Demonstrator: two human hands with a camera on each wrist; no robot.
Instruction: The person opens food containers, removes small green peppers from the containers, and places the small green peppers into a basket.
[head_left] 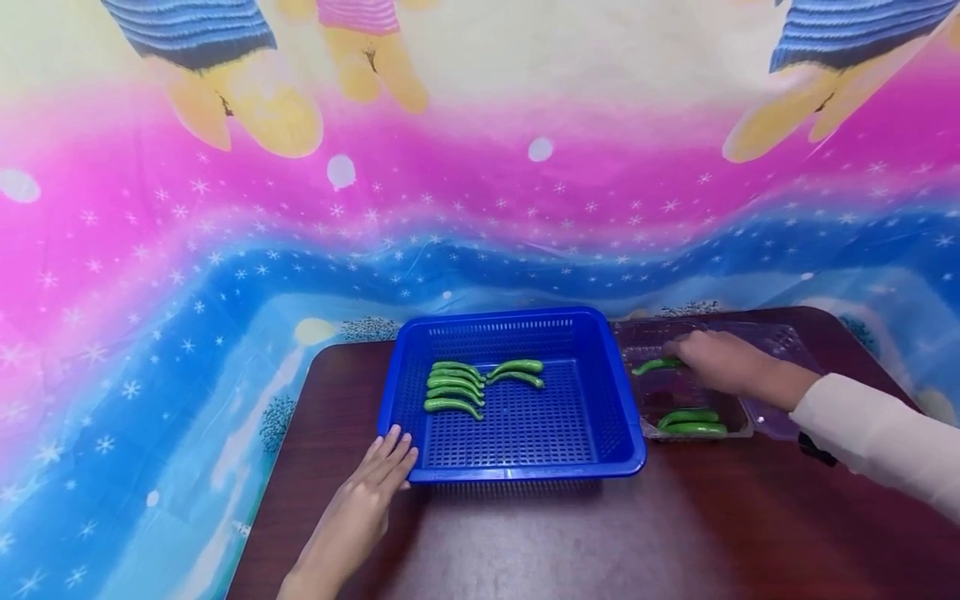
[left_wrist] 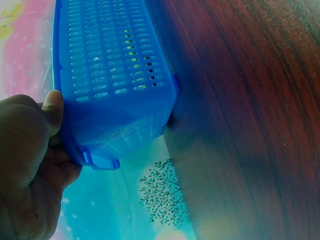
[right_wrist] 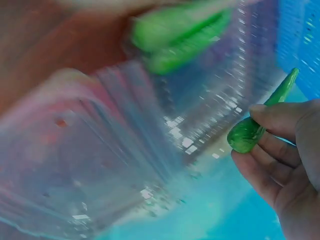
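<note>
In the head view, my right hand (head_left: 712, 358) pinches a green chili pepper (right_wrist: 245, 135) over a clear plastic clamshell box (head_left: 738, 435). The thumb and fingers close around the pepper's thick end, and its thin tip points out past the thumb in the right wrist view. Two more green peppers (head_left: 693, 428) lie side by side at the box's near end. To the left stands a blue plastic basket (head_left: 510, 476); several peppers (head_left: 453, 406) sit in a row on its left, with two others (head_left: 517, 367) beside them. My left hand (head_left: 367, 496) holds the basket's near left corner, thumb at the rim.
Basket and box stand side by side on a dark wood table (head_left: 600, 533). The box's clear lid (head_left: 780, 350) lies folded back to the right. A patterned cloth (head_left: 450, 208) hangs behind the table and down its left side.
</note>
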